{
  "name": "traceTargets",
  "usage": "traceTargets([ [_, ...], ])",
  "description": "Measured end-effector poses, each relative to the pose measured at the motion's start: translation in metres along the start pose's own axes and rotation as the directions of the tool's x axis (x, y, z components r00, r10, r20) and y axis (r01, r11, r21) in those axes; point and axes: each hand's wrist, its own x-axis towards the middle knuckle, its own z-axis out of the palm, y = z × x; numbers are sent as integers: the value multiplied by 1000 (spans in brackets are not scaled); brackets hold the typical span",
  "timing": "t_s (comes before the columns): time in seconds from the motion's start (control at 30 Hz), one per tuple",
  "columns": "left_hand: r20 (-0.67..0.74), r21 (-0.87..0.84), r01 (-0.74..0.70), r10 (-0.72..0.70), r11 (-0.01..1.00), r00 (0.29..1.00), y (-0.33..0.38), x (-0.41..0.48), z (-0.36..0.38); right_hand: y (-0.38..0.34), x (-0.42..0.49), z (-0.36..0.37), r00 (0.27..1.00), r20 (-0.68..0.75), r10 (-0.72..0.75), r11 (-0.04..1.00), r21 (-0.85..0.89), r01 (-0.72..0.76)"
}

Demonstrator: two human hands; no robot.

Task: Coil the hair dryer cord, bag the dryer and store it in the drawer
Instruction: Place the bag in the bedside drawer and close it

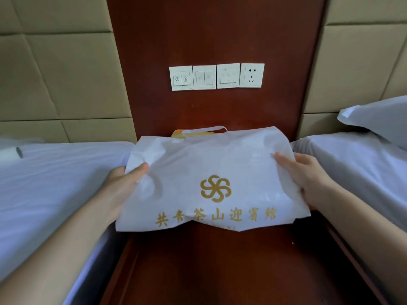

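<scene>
A white cloth bag (pixel 211 164) with a gold pinwheel logo and gold characters is held flat above the dark wooden nightstand (pixel 220 267). My left hand (pixel 123 183) grips its left edge, thumb on top. On the opposite edge my right hand (pixel 306 175) holds the bag. The bag's white handle loop (pixel 209 129) points toward the wall. The hair dryer and its cord are out of sight; I cannot tell whether they are inside the bag. No drawer shows.
Beds with white sheets flank the nightstand, left (pixel 50 190) and right (pixel 356 164), with a pillow (pixel 378 117) on the right one. A yellow-orange object (pixel 187 134) peeks out behind the bag. Switch plates (pixel 203 77) and a socket (pixel 252 75) sit on the wooden wall panel.
</scene>
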Motion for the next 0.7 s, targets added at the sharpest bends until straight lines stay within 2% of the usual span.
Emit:
traceTargets([
  [0.13,14,-47,-55,56,997,998,8,-48,-14,-17,-51,-20,998,41,-43,999,26,42],
  [0.33,74,-17,4,-2,1000,997,3,-104,-23,-19,-109,-49,997,74,-15,1000,8,14],
  [0.43,127,42,67,-71,997,989,-10,-121,-23,-4,-128,-63,998,54,35,998,-50,-32],
  [0.53,123,109,105,-118,988,985,-25,-134,-18,15,-139,-76,995,39,95,992,-81,-92],
  [0.7,191,153,228,-256,961,948,-45,-135,-4,43,-138,-91,966,37,255,962,-107,-250],
])
